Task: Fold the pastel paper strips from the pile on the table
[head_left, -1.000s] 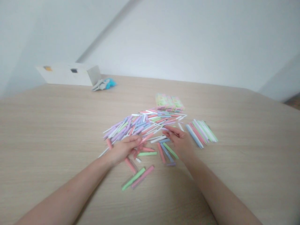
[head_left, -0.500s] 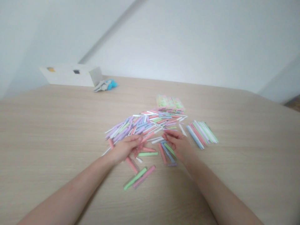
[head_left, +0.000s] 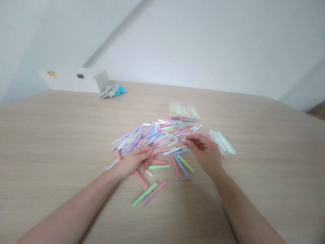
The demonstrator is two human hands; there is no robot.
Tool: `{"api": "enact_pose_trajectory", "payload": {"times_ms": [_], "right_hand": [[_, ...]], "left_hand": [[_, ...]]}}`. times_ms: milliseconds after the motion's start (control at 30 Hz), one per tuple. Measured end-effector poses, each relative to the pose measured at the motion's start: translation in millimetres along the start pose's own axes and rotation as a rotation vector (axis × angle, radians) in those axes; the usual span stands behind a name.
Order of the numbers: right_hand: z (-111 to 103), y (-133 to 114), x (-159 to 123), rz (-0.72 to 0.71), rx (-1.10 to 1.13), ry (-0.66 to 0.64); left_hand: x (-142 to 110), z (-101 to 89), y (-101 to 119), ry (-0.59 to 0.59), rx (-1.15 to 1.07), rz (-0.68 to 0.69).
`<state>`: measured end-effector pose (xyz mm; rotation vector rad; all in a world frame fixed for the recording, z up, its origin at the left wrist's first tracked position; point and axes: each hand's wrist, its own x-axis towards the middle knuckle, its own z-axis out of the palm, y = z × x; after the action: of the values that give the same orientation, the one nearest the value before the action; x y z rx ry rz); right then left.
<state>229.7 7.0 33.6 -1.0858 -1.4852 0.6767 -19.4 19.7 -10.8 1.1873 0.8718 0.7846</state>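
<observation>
Pastel sticks lie heaped on the surface; the left hand and right hand curl half-closed at the heap's six and four o'clock, grips too hidden to show anything held. A neatly parallel bundle lies at three o'clock, set apart from the loose heap.

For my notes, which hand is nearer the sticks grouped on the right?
Right. The right hand is at the group's left end; the left hand is much farther left.

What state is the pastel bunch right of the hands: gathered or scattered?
Gathered: the pastel strips lie side by side in one fan, unlike the jumbled pile to its left.
</observation>
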Motion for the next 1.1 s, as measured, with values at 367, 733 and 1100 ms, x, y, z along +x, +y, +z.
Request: {"api": "enact_pose_trajectory", "payload": {"times_ms": [367,733,1100], "right_hand": [[-11,-6,0,-0.217,-0.252,-0.122],[-15,-5,2,-0.173,-0.292,-0.128],[-19,-3,3,-0.122,-0.270,-0.183]], "left_hand": [[-2,2.9,2,-0.013,0.032,0.030],[-1,1.1,3,-0.036,0.064,0.034],[-1,-0.1,2,-0.034,0.051,0.025]]}}
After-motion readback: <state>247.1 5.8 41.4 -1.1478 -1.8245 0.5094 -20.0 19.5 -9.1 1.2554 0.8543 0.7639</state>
